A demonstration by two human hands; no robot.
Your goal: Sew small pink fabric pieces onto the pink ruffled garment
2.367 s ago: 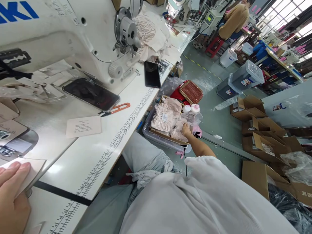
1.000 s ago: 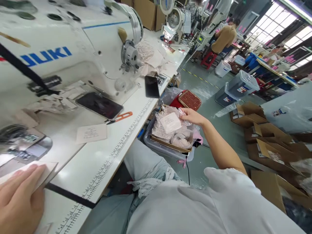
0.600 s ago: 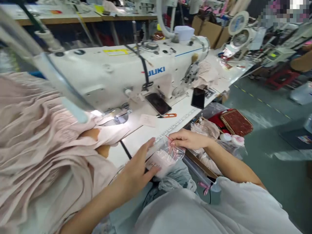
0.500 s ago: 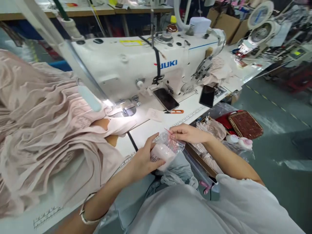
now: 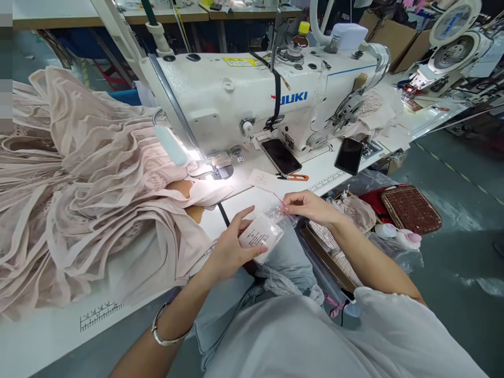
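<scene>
My left hand [image 5: 233,247] holds a clear plastic bag of printed labels [image 5: 260,235] between thumb and fingers, low over my lap at the table's front edge. My right hand [image 5: 305,206] pinches the bag's upper edge, where a thin red strip [image 5: 279,199] sticks up from the fingers. Small dark print shows on the pale pink label facing up. One loose label [image 5: 262,180] lies on the table just beyond my hands. Beside it are orange thread snips [image 5: 293,177] and a black phone [image 5: 281,156].
A white sewing machine [image 5: 252,94] stands across the table, its lamp lit. Pale pink fabric pieces [image 5: 98,173] are heaped to the left. A second phone [image 5: 349,155] lies to the right. Below the table edge are a box of fabric [image 5: 334,252] and a woven brown item [image 5: 411,208].
The view has shifted, so the scene sits further right. The bag has turned so its printed label faces up more clearly. Both hands keep their hold on it.
</scene>
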